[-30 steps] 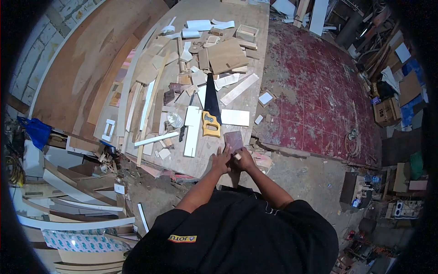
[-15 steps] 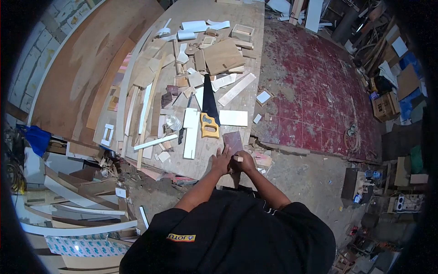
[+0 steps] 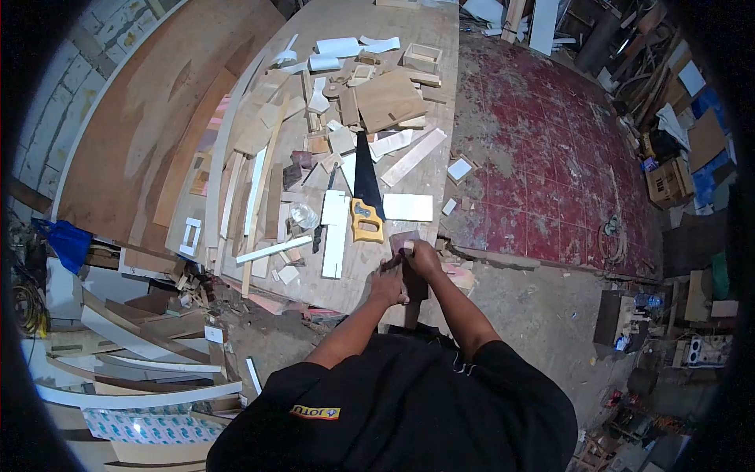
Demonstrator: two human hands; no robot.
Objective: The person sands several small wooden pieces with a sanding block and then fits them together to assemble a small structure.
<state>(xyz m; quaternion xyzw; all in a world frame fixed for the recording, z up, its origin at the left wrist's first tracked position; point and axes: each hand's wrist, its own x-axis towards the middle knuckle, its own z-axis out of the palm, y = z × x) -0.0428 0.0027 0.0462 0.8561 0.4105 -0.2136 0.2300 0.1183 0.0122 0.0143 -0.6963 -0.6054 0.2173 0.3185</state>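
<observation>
Both hands (image 3: pixel 405 271) press the dark sheet (image 3: pixel 405 240) between them.

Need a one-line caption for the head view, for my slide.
Both hands, left hand and right hand, hold a small dark board at the workbench edge, beside a yellow-handled saw.

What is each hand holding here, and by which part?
Both hold a dark reddish-brown sheet: the left hand at its near left edge, the right hand pressing a small pale piece on its far end.

Shirt: the person is wearing a black short-sleeved shirt (image 3: pixel 409 409).
Marking: a small yellow label (image 3: pixel 314 411) is showing on it.
</observation>
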